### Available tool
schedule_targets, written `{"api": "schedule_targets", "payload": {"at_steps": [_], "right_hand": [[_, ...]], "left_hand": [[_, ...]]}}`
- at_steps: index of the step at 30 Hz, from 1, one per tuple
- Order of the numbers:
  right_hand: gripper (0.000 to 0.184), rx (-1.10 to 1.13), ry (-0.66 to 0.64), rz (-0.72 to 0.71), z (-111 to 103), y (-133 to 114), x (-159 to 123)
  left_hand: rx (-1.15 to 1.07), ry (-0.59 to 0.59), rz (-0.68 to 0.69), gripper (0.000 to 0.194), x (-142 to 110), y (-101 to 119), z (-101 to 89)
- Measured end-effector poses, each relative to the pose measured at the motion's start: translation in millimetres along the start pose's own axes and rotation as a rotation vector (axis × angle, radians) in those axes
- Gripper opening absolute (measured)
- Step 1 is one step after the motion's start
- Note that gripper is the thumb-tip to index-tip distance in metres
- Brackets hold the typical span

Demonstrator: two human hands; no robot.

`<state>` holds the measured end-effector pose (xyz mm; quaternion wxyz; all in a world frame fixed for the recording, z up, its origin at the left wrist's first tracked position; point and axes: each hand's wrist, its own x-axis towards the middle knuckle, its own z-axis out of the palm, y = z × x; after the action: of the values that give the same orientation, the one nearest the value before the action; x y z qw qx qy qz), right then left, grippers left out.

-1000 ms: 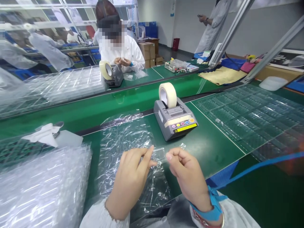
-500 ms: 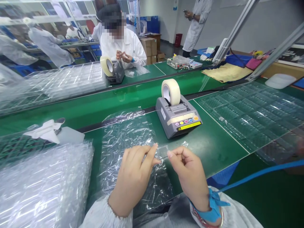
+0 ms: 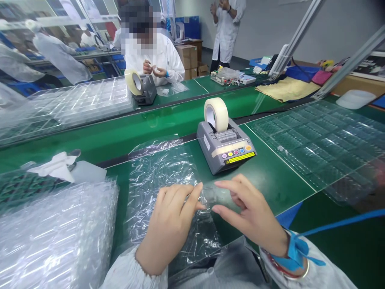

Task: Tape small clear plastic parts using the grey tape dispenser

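Observation:
A small, flat, see-through piece [image 3: 210, 194] sits between the thumb and index finger of my left hand [image 3: 171, 224]. Its exact kind is hard to make out. My right hand [image 3: 251, 208], with a blue wrist strap [image 3: 293, 253], is open just to the right of that piece, thumb and index finger apart. Under my left hand lies a crinkled clear plastic sheet [image 3: 159, 172] on the green table [image 3: 270, 176]. Beyond my hands stands a grey tape dispenser [image 3: 216, 150] with a roll of cream tape [image 3: 221, 114] and coloured buttons.
Stacked clear plastic trays [image 3: 54, 233] fill the near left. More clear trays [image 3: 325, 140] lie at right. A white scrap [image 3: 57, 166] rests behind the left stack. Across the divider a co-worker [image 3: 153, 56] sits by another dispenser [image 3: 146, 90]. Another person [image 3: 228, 32] stands farther back.
My right thumb and index finger have let go of the clear piece's edge and spread apart, the hand shifting right. My left hand stays nearly still. The standing person has moved left.

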<state>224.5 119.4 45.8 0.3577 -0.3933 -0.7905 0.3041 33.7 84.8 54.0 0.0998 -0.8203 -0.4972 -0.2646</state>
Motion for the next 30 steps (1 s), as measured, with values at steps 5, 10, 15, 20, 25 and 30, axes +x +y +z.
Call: {"api": "schedule_targets", "payload": {"at_steps": [5, 10, 15, 20, 25, 30], "right_hand": [[0.027, -0.135, -0.115, -0.081, -7.2, 4.1, 11.4], [0.023, -0.159, -0.149, -0.066, -6.9, 4.3, 19.9], [0.026, -0.21, -0.088, -0.114, -8.4, 2.4, 40.0], [0.02, -0.243, 0.061, -0.144, -6.1, 2.3, 70.7], [0.021, -0.24, 0.153, -0.118, -7.3, 4.4, 104.3], [0.04, -0.23, 0.227, -0.078, -12.8, 11.9, 123.6]], "left_hand": [[0.009, -0.022, 0.025, 0.032, -0.5, 0.7, -2.8], [0.076, -0.156, 0.032, 0.043, 13.9, -5.2, -16.5], [0.144, -0.223, 0.065, 0.047, 46.9, -12.6, -25.6], [0.201, -0.221, 0.063, 0.021, 84.0, -35.4, -21.5], [0.187, -0.215, 0.046, 0.032, 122.8, -54.1, -23.9], [0.184, -0.354, -0.175, 0.026, 164.9, -108.5, -5.6]]}}
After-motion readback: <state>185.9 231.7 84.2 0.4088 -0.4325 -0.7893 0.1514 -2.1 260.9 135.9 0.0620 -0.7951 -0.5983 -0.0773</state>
